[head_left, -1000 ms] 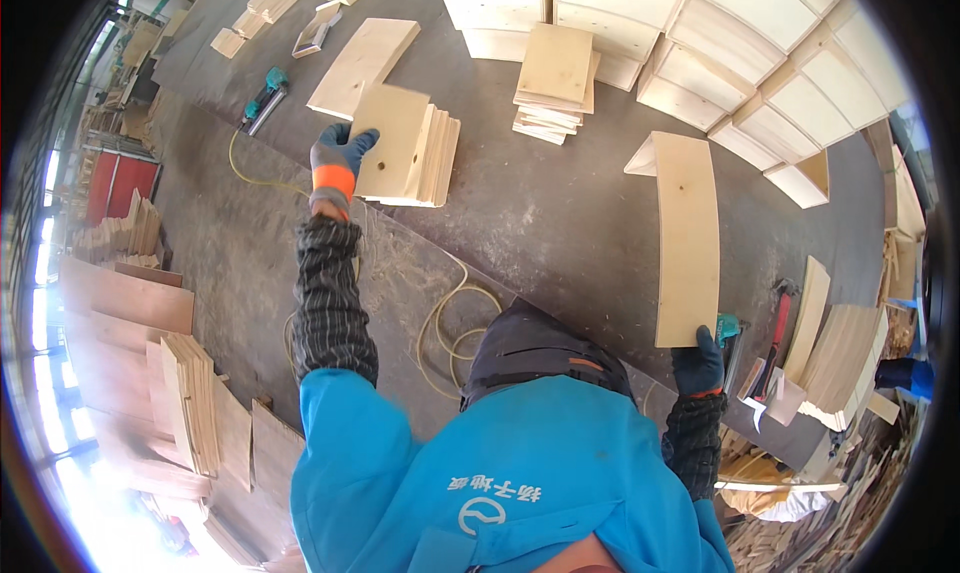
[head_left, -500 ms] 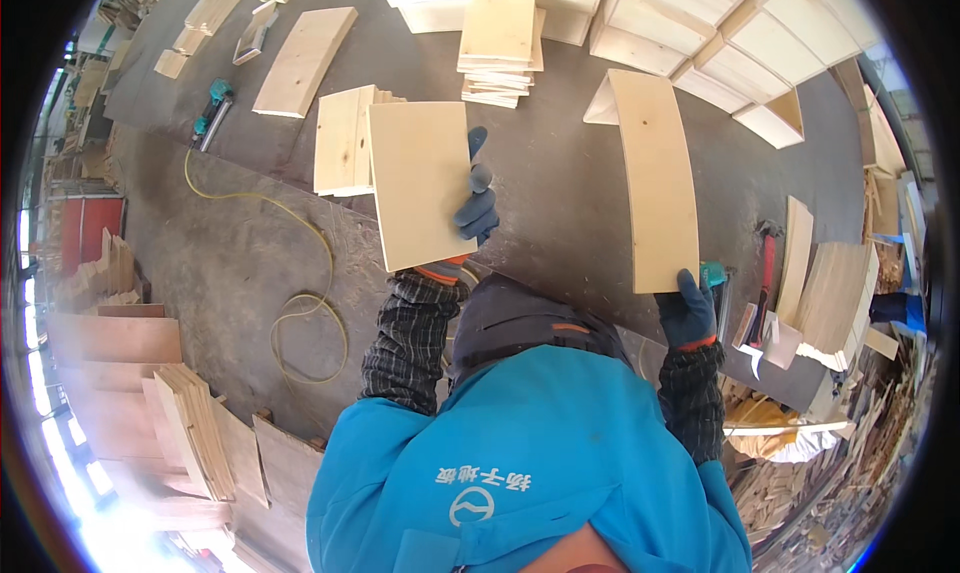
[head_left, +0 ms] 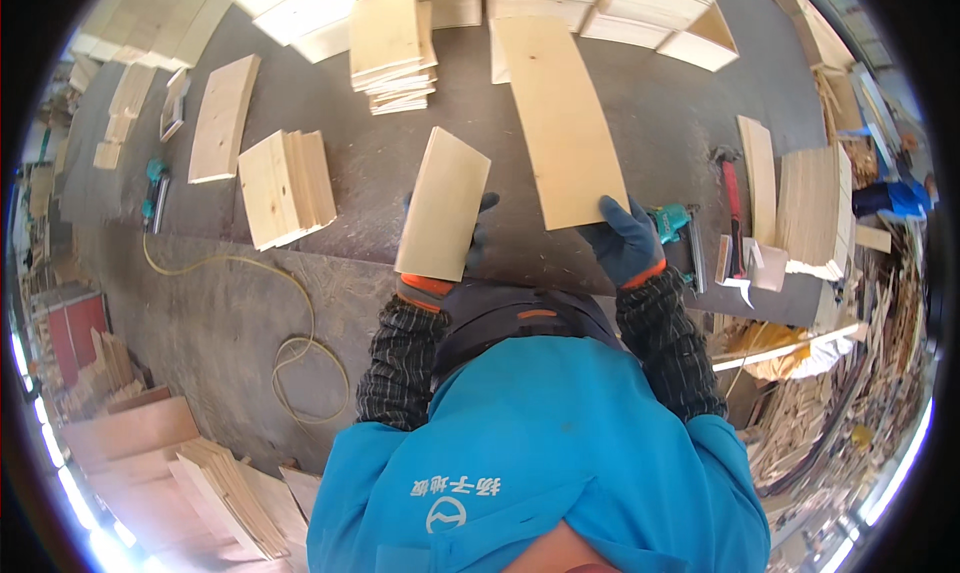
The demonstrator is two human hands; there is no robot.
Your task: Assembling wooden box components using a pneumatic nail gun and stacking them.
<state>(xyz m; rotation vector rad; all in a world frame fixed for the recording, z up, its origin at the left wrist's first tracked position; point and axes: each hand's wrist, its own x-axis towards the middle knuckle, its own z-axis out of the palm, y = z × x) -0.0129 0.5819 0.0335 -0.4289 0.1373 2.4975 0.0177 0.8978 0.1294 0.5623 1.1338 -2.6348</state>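
Note:
My left hand, in a grey glove, grips a short wooden board from behind and holds it tilted above the bench; most of the fingers are hidden by it. In my gloved right hand is the near end of a longer pale board, with the thumb on its top face. A second panel shows at the far left end of that board, standing at an angle to it. A teal nail gun lies just right of my right hand.
Stacked boards stand on the dark bench at left and far middle. Wooden boxes line the far side. A red-handled hammer and more boards lie right. Another nail gun trails a yellow hose.
The short board has come away from beside the left stack and turned more edge-on. Both hands are nearer each other, with the long board tilted leftward. The whole view has swung round.

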